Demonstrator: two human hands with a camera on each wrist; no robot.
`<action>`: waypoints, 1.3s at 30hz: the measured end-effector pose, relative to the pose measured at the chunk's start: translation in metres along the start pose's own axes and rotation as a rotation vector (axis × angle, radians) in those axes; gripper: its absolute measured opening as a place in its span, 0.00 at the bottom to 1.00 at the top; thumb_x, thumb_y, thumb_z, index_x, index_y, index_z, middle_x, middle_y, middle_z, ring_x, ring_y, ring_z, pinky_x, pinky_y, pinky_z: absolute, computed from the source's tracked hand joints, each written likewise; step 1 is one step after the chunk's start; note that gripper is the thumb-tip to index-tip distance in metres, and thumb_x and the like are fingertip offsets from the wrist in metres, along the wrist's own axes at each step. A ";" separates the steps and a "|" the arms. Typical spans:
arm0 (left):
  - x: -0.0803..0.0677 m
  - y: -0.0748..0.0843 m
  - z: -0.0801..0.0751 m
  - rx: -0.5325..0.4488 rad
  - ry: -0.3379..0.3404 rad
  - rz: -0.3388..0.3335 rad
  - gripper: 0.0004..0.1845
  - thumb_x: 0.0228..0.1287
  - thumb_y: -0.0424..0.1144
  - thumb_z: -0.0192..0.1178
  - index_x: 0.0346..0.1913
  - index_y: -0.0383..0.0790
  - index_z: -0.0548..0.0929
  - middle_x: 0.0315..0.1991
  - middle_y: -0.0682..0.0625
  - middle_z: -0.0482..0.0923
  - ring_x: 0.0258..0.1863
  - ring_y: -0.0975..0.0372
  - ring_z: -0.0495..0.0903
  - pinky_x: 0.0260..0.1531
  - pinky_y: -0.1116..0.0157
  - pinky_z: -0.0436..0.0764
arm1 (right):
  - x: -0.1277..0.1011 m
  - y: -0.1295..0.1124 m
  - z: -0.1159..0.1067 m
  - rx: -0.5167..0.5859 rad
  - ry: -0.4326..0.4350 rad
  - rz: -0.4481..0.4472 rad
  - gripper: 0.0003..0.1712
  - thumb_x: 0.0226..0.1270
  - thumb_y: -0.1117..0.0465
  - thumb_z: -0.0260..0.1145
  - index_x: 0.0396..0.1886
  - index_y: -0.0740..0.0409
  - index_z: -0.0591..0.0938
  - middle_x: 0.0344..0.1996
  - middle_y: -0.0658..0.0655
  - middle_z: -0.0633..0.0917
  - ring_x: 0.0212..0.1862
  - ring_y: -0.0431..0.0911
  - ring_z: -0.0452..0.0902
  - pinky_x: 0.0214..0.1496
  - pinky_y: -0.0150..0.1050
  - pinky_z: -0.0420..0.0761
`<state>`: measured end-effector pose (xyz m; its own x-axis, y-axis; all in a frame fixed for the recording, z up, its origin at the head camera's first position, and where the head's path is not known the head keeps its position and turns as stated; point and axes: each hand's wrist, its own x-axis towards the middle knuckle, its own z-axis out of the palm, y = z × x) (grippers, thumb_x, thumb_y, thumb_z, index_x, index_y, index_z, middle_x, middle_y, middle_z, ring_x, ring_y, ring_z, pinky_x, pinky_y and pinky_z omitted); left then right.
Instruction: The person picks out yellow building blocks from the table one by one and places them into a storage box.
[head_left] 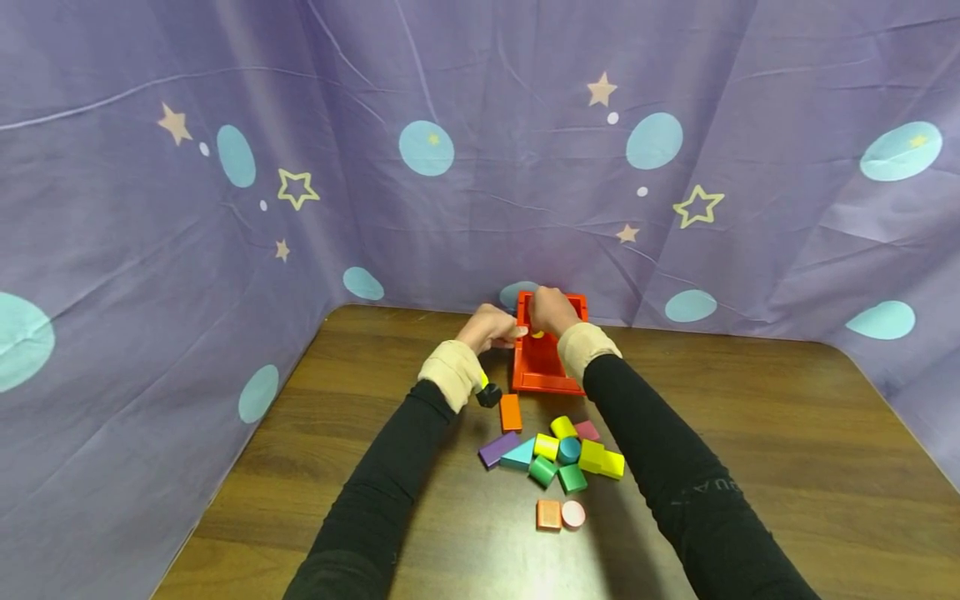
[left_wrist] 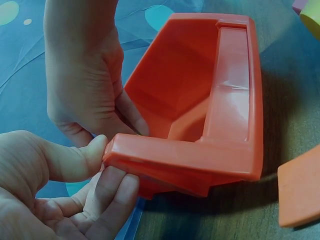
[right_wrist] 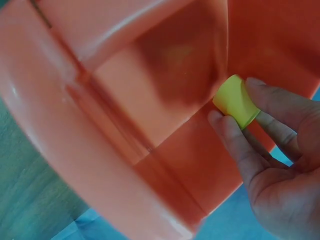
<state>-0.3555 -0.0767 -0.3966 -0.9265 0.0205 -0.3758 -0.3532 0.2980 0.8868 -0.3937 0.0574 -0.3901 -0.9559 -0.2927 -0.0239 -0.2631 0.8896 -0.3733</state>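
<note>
Head view: red bin stands at the far edge of the counter, both hands on it; coloured blocks lie near, on the person's side.
Left wrist view: left hand pinches the bin's corner rim between thumb and fingers.
Right wrist view: right hand holds a yellow cylinder in its fingertips, inside the bin, against the wall.

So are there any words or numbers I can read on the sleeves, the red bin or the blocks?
Right sleeve: faint grey letters, too blurred to read for certain.
Red bin: no writing visible.
Blocks: no letters or numbers visible.
</note>
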 end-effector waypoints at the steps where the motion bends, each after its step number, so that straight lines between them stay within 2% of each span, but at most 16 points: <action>1: 0.000 0.000 0.000 -0.004 0.003 -0.004 0.10 0.63 0.28 0.68 0.26 0.36 0.80 0.28 0.50 0.75 0.25 0.62 0.79 0.58 0.55 0.86 | 0.000 0.000 0.001 0.004 -0.004 0.004 0.14 0.55 0.75 0.66 0.15 0.59 0.75 0.18 0.53 0.72 0.28 0.49 0.67 0.32 0.38 0.75; 4: 0.001 -0.001 0.001 -0.002 0.017 -0.009 0.08 0.63 0.29 0.69 0.28 0.36 0.81 0.28 0.50 0.77 0.24 0.64 0.78 0.54 0.58 0.88 | 0.001 0.000 0.004 0.015 -0.011 0.014 0.15 0.57 0.74 0.65 0.15 0.58 0.74 0.19 0.53 0.72 0.28 0.49 0.67 0.34 0.39 0.77; 9: 0.000 -0.001 0.000 0.002 0.025 -0.004 0.09 0.63 0.29 0.69 0.27 0.37 0.81 0.26 0.51 0.77 0.23 0.65 0.78 0.41 0.66 0.90 | 0.001 -0.002 0.006 0.013 -0.012 0.015 0.11 0.51 0.73 0.72 0.19 0.59 0.79 0.22 0.55 0.79 0.30 0.50 0.71 0.37 0.41 0.82; 11: 0.000 -0.001 0.000 -0.007 0.022 -0.002 0.09 0.62 0.29 0.69 0.26 0.37 0.80 0.26 0.51 0.77 0.24 0.65 0.78 0.38 0.68 0.89 | 0.001 -0.002 0.006 0.017 -0.021 0.018 0.09 0.50 0.74 0.73 0.21 0.60 0.81 0.25 0.56 0.81 0.31 0.50 0.72 0.37 0.41 0.83; 15: 0.000 -0.001 0.000 -0.018 0.018 -0.002 0.11 0.63 0.29 0.68 0.25 0.38 0.79 0.27 0.51 0.76 0.25 0.64 0.78 0.45 0.64 0.90 | 0.001 -0.002 0.007 0.026 -0.048 0.036 0.09 0.50 0.74 0.75 0.25 0.61 0.83 0.27 0.56 0.83 0.31 0.50 0.72 0.34 0.39 0.81; 20: 0.001 -0.002 0.002 -0.005 0.028 0.001 0.13 0.63 0.28 0.68 0.22 0.37 0.79 0.26 0.50 0.76 0.25 0.63 0.79 0.54 0.57 0.88 | 0.001 -0.001 0.008 0.016 -0.072 0.055 0.10 0.53 0.73 0.75 0.22 0.61 0.81 0.22 0.53 0.77 0.28 0.48 0.68 0.30 0.37 0.77; 29: -0.001 -0.001 0.003 -0.014 0.040 -0.002 0.09 0.62 0.29 0.69 0.27 0.36 0.80 0.27 0.51 0.76 0.23 0.64 0.78 0.52 0.60 0.88 | 0.001 0.003 0.011 0.011 -0.057 0.052 0.14 0.49 0.73 0.76 0.20 0.59 0.77 0.20 0.52 0.72 0.29 0.48 0.67 0.29 0.38 0.77; 34: -0.002 -0.001 0.001 -0.012 0.027 0.006 0.10 0.63 0.29 0.69 0.26 0.37 0.80 0.27 0.51 0.76 0.25 0.64 0.78 0.48 0.62 0.89 | 0.003 0.003 0.013 0.003 -0.057 0.045 0.15 0.49 0.73 0.76 0.19 0.58 0.76 0.19 0.51 0.70 0.28 0.48 0.66 0.28 0.38 0.76; 39: -0.002 -0.001 0.000 -0.025 0.016 0.007 0.12 0.63 0.29 0.69 0.23 0.39 0.79 0.26 0.52 0.76 0.25 0.64 0.79 0.46 0.64 0.90 | 0.002 0.002 0.013 -0.006 -0.048 0.053 0.13 0.48 0.72 0.77 0.21 0.60 0.79 0.21 0.53 0.75 0.29 0.48 0.68 0.32 0.42 0.81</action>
<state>-0.3531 -0.0770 -0.3970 -0.9309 0.0076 -0.3651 -0.3492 0.2741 0.8961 -0.3943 0.0539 -0.4032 -0.9613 -0.2611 -0.0880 -0.2128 0.9064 -0.3649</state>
